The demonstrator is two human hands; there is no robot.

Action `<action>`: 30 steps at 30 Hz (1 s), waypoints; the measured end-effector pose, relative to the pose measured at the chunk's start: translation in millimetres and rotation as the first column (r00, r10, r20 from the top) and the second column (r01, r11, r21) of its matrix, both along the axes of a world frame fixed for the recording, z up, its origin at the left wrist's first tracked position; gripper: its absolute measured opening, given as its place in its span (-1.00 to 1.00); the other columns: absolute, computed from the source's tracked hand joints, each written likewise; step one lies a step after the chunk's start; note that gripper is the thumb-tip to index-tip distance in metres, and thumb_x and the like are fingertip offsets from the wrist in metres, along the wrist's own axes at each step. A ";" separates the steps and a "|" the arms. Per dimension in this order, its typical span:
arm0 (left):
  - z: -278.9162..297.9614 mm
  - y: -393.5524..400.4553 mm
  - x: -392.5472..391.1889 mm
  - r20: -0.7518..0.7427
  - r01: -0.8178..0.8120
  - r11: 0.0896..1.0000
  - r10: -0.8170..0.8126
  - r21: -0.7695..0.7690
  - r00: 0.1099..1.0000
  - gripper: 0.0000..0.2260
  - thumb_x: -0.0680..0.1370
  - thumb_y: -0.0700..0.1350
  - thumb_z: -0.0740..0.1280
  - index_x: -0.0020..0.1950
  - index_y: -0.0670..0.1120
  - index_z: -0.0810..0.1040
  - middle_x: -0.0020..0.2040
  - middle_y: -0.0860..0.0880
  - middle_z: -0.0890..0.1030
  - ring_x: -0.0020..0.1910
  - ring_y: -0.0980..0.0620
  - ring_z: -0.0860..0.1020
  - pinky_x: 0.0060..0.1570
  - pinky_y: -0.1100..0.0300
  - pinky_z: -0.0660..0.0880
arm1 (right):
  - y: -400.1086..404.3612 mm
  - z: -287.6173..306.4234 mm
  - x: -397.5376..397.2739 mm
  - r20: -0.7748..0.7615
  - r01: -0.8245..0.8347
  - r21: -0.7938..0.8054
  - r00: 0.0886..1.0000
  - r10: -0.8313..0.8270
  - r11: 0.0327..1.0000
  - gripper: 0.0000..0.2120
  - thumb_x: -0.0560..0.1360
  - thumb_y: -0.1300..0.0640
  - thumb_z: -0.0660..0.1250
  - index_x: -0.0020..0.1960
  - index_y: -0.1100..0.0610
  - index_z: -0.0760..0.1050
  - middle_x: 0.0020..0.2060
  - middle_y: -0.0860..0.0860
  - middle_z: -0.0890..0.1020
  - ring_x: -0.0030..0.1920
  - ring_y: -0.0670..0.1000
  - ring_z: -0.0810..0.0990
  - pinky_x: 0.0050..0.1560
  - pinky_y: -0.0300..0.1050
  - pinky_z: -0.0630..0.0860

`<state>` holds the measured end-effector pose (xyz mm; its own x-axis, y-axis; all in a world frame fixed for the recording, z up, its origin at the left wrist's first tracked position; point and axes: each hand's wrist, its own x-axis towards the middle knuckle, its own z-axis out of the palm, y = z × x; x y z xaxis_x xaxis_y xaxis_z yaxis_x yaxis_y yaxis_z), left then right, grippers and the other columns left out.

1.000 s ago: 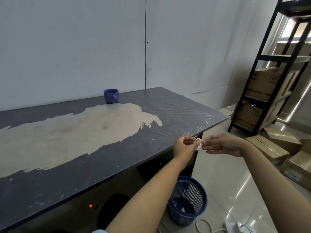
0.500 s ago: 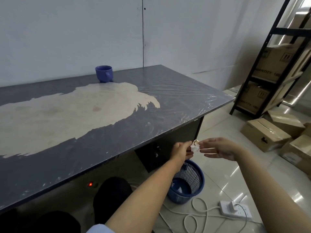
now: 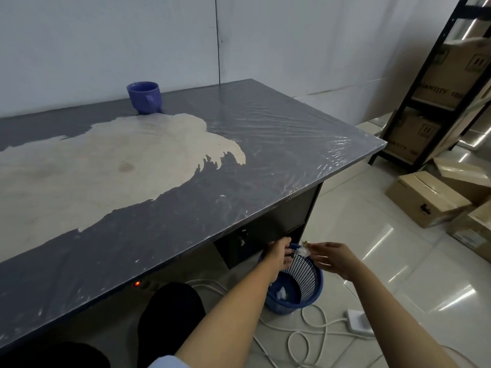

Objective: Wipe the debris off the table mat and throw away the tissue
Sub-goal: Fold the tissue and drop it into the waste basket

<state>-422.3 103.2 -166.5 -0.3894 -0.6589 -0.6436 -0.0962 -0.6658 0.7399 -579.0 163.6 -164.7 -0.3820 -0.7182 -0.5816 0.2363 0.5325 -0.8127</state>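
A small crumpled white tissue (image 3: 304, 251) with bits of debris hangs just over the rim of the blue mesh waste basket (image 3: 305, 285) on the floor beside the table. My right hand (image 3: 332, 257) pinches it between thumb and forefinger, the other fingers spread. To its left my left hand (image 3: 279, 252) has loosely curled fingers, with a small gap between them and the tissue. The table mat (image 3: 265, 144) is dark, covered in clear film, with a large beige patch across its middle.
A blue mug (image 3: 144, 98) stands at the table's back edge by the wall. White scraps lie inside the basket. A white power strip (image 3: 357, 321) and looped cable lie on the tiles. Cardboard boxes (image 3: 425, 197) and a black shelf (image 3: 417, 102) stand at the right.
Both hands have dropped from the table's edge to the basket rim with the tissue. My left hand has come off the tissue, which my right hand still pinches.
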 end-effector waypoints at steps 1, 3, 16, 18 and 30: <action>-2.1 -1.1 -0.9 0.012 0.006 1.000 -0.006 0.002 1.000 -0.62 0.62 -0.02 0.20 0.36 -0.20 0.44 0.32 -0.20 0.51 0.05 -0.06 0.49 0.00 0.11 0.45 | -1.3 -5.1 0.9 -0.012 0.030 0.005 0.999 -0.030 1.000 -0.71 0.50 0.28 0.38 0.16 0.43 0.52 -0.03 0.27 0.62 -0.15 0.12 0.60 -0.04 -0.05 0.56; -6.4 -3.8 -1.6 0.028 0.016 1.000 -0.016 0.006 0.999 -0.63 0.62 -0.02 0.20 0.35 -0.21 0.44 0.32 -0.20 0.51 0.06 -0.06 0.49 0.03 0.10 0.46 | -3.8 -14.3 1.9 -0.039 0.082 -0.004 0.996 -0.082 0.997 -0.70 0.50 0.29 0.38 0.16 0.45 0.52 -0.05 0.29 0.59 -0.21 0.12 0.57 -0.08 -0.06 0.55; 9.8 -7.9 1.0 0.096 0.090 0.988 -0.078 -0.129 0.992 -0.88 0.61 -0.12 0.22 0.04 -0.14 0.51 -0.18 -0.01 0.54 -0.32 0.08 0.48 -0.35 0.28 0.41 | -18.8 6.7 4.4 -0.273 0.069 -0.097 0.957 -0.093 0.993 -0.74 0.54 0.19 0.38 0.10 0.38 0.58 0.00 0.28 0.67 -0.16 0.10 0.61 -0.18 -0.10 0.60; 23.1 -6.4 0.1 0.093 0.111 0.975 -0.095 -0.195 0.991 -0.85 0.62 -0.14 0.22 0.12 -0.17 0.49 -0.22 -0.01 0.53 -0.36 0.09 0.45 -0.40 0.31 0.38 | -20.6 19.6 7.3 -0.366 0.051 -0.130 0.926 -0.096 0.990 -0.70 0.50 0.07 0.43 0.01 0.32 0.62 -0.10 0.20 0.70 -0.22 0.04 0.62 -0.25 -0.17 0.57; 157.0 25.4 -1.4 0.063 0.285 0.719 -0.320 -0.634 0.945 -0.73 0.59 -0.07 0.23 0.11 -0.24 0.59 -0.28 -0.01 0.55 -0.39 0.06 0.47 -0.35 0.21 0.38 | -5.1 141.4 33.4 -0.532 0.226 -0.611 0.593 -0.605 0.759 -0.62 0.55 -0.02 0.18 -0.35 0.11 0.55 -0.45 0.00 0.55 -0.41 -0.14 0.48 -0.35 -0.23 0.34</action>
